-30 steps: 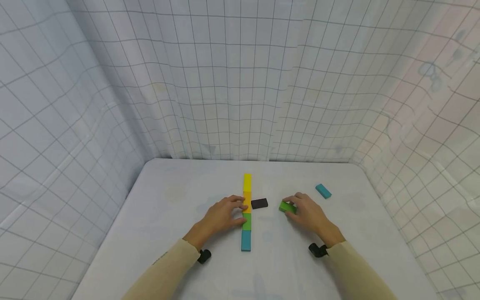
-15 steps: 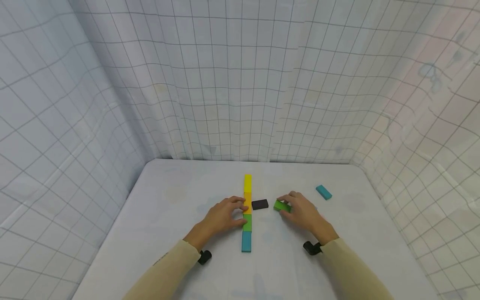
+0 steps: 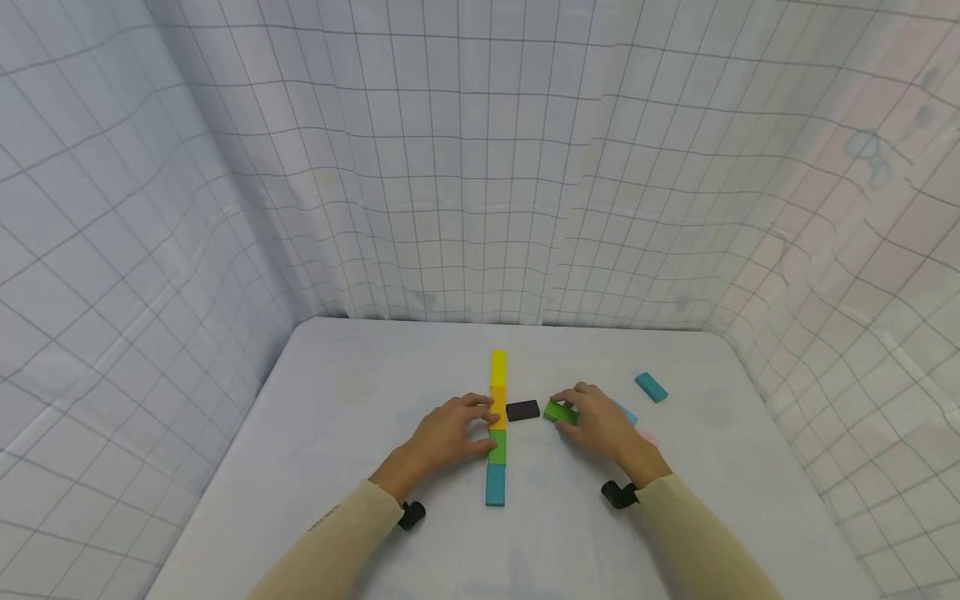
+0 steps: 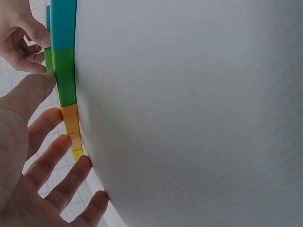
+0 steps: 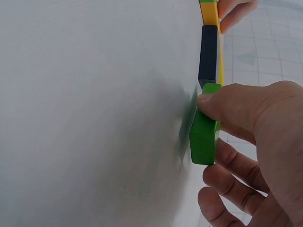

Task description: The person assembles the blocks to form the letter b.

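Note:
A straight row of blocks runs away from me: teal (image 3: 496, 485), green (image 3: 498, 450), orange (image 3: 500, 393) and yellow (image 3: 498, 367). My left hand (image 3: 446, 429) rests at the row's left side, its spread thumb and fingers by the green and orange blocks. A black block (image 3: 522, 410) extends rightward from the orange one. Between thumb and fingers, my right hand (image 3: 600, 425) pinches a second green block (image 5: 203, 137) just right of the black block. The right wrist view has it slightly tilted, one end close to the black block; whether they touch, I cannot tell.
A loose teal block (image 3: 651, 387) lies at the back right of the white table (image 3: 337, 367). Behind my right hand, a light blue piece (image 3: 627, 413) and a pink piece (image 3: 648, 437) are mostly hidden. Gridded white curtains (image 3: 465, 208) enclose the table's back and sides.
My right hand has carried the green block left toward the black block, slowing lately. Light blue and pink pieces now show behind it. The left hand has stayed at the row.

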A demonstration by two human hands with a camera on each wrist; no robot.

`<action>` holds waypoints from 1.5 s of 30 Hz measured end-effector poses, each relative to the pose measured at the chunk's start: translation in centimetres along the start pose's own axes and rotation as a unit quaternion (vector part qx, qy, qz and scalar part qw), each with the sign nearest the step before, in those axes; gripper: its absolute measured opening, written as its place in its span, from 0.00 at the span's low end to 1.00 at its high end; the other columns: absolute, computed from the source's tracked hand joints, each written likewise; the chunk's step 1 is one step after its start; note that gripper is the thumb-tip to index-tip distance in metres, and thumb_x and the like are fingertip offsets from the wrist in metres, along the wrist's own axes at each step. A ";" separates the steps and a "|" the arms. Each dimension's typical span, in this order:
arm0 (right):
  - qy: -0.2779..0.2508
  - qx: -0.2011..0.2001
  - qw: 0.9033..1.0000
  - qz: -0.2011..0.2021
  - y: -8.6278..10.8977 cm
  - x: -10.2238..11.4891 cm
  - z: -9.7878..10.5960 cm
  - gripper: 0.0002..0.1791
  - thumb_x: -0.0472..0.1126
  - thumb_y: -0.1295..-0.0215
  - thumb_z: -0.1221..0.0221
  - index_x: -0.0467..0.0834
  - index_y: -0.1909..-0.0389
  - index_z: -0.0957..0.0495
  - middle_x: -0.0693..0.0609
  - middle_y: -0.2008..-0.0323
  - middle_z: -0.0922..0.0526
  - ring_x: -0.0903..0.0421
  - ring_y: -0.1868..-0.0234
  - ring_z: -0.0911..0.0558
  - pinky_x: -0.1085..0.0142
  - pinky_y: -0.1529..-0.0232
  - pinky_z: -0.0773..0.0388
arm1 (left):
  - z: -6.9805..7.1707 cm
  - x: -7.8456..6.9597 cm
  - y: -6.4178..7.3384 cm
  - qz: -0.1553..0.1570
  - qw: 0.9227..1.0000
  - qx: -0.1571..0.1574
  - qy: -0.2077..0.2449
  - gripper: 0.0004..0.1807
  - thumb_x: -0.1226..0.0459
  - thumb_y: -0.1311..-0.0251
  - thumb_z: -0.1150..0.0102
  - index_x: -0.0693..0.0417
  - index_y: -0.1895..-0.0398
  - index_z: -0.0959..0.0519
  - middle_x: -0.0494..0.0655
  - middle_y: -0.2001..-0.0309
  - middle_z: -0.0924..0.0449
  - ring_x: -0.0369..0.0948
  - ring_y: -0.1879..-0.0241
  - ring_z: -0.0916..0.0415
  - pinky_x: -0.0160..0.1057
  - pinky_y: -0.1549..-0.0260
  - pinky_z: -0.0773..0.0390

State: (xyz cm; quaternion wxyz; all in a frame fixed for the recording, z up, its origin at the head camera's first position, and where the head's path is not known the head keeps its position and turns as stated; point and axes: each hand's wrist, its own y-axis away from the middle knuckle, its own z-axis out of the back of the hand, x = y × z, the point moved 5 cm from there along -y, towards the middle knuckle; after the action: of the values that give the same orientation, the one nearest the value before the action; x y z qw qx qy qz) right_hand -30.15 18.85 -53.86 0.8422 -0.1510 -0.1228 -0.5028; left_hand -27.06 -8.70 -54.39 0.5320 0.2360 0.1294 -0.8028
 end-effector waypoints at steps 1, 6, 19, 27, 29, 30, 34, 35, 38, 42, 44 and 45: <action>-0.001 0.001 1.000 -0.001 0.0 0.0 0.0 0.22 0.40 0.25 0.21 0.45 0.33 0.10 0.48 0.49 0.10 0.50 0.46 0.14 0.52 0.46 0.10 | 0.0 0.0 0.0 0.000 1.000 -0.001 -0.002 0.24 0.50 0.27 0.18 0.46 0.33 0.07 0.47 0.18 0.19 0.56 0.19 0.22 0.68 0.21 0.19; 0.000 0.003 1.000 -0.009 -0.1 0.1 -0.1 0.22 0.40 0.25 0.21 0.45 0.33 0.10 0.48 0.49 0.10 0.50 0.46 0.14 0.52 0.45 0.10 | 0.0 0.0 0.0 0.001 1.000 0.000 -0.008 0.24 0.49 0.27 0.18 0.45 0.33 0.07 0.46 0.18 0.19 0.55 0.19 0.21 0.66 0.21 0.18; 0.007 0.010 1.000 -0.014 -0.2 0.1 -0.3 0.23 0.42 0.24 0.22 0.46 0.32 0.10 0.49 0.47 0.10 0.50 0.45 0.14 0.52 0.44 0.10 | -0.1 0.0 -0.1 0.000 1.000 -0.001 -0.006 0.24 0.48 0.27 0.19 0.44 0.32 0.07 0.45 0.18 0.19 0.54 0.19 0.21 0.66 0.21 0.18; 0.005 0.015 1.000 -0.022 -0.2 0.2 -0.5 0.22 0.43 0.24 0.22 0.47 0.32 0.10 0.50 0.47 0.10 0.51 0.45 0.14 0.52 0.44 0.10 | -0.1 -0.1 0.0 -0.003 1.000 -0.002 -0.002 0.24 0.48 0.27 0.19 0.44 0.33 0.07 0.45 0.18 0.19 0.55 0.20 0.21 0.67 0.22 0.18; 0.004 0.015 1.000 -0.024 -0.2 0.1 -0.5 0.22 0.43 0.24 0.22 0.48 0.32 0.10 0.50 0.47 0.10 0.52 0.45 0.15 0.52 0.44 0.10 | -0.1 -0.1 0.0 -0.004 1.000 -0.003 -0.003 0.24 0.48 0.27 0.19 0.44 0.33 0.07 0.45 0.19 0.19 0.55 0.20 0.21 0.67 0.22 0.18; 0.004 0.015 1.000 -0.023 -0.2 0.1 -0.6 0.22 0.43 0.24 0.22 0.48 0.32 0.10 0.50 0.47 0.10 0.52 0.45 0.15 0.53 0.44 0.10 | -0.2 -0.1 -0.1 -0.004 1.000 -0.003 -0.005 0.24 0.48 0.27 0.19 0.44 0.33 0.07 0.45 0.19 0.19 0.55 0.20 0.21 0.67 0.22 0.18; 0.004 0.015 1.000 -0.019 -0.3 0.0 -0.7 0.22 0.43 0.24 0.22 0.47 0.32 0.10 0.50 0.47 0.10 0.52 0.46 0.15 0.53 0.45 0.10 | -0.2 -0.1 -0.1 0.002 1.000 -0.002 -0.007 0.24 0.48 0.27 0.19 0.43 0.33 0.07 0.45 0.18 0.19 0.55 0.19 0.21 0.66 0.21 0.18; 0.005 0.015 1.000 -0.018 -0.3 0.1 -0.7 0.22 0.43 0.24 0.22 0.47 0.33 0.10 0.50 0.47 0.10 0.52 0.46 0.15 0.53 0.45 0.10 | -0.2 -0.1 -0.1 0.003 1.000 -0.002 -0.007 0.24 0.48 0.27 0.18 0.43 0.33 0.07 0.45 0.18 0.19 0.54 0.19 0.21 0.66 0.21 0.18; 0.005 0.017 1.000 -0.018 -0.3 0.1 -0.6 0.22 0.43 0.24 0.22 0.47 0.33 0.09 0.50 0.47 0.10 0.53 0.46 0.15 0.53 0.45 0.09 | -0.2 0.0 -0.1 0.004 1.000 0.000 -0.007 0.24 0.48 0.27 0.18 0.43 0.33 0.07 0.45 0.18 0.19 0.54 0.19 0.21 0.66 0.21 0.19; 0.006 0.024 1.000 -0.018 -0.3 0.2 -0.7 0.22 0.44 0.24 0.22 0.48 0.32 0.10 0.51 0.47 0.11 0.54 0.46 0.15 0.53 0.44 0.09 | -0.2 0.0 -0.1 0.005 1.000 0.000 -0.008 0.24 0.48 0.27 0.19 0.43 0.33 0.07 0.45 0.18 0.19 0.55 0.19 0.21 0.66 0.21 0.18; 0.006 0.026 1.000 -0.017 -0.4 0.3 -0.7 0.22 0.44 0.24 0.22 0.48 0.32 0.10 0.51 0.47 0.11 0.54 0.46 0.16 0.53 0.43 0.09 | -0.1 -0.1 -0.1 0.006 1.000 0.000 -0.009 0.24 0.48 0.27 0.19 0.43 0.33 0.07 0.44 0.18 0.19 0.55 0.19 0.21 0.67 0.21 0.18; 0.007 0.026 0.999 -0.017 -0.4 0.3 -0.7 0.23 0.44 0.24 0.22 0.48 0.32 0.10 0.51 0.47 0.11 0.54 0.46 0.16 0.53 0.43 0.09 | -0.1 -0.1 -0.1 0.007 1.000 0.000 -0.009 0.24 0.48 0.27 0.19 0.43 0.33 0.07 0.44 0.18 0.19 0.55 0.19 0.21 0.67 0.21 0.19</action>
State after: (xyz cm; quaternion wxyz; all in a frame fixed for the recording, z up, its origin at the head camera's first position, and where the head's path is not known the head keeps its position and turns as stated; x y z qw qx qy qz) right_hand -30.31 18.19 -54.38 0.8381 -0.1232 -0.1325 -0.5146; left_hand -27.09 -8.54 -54.41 0.5386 0.2296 0.1226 -0.8014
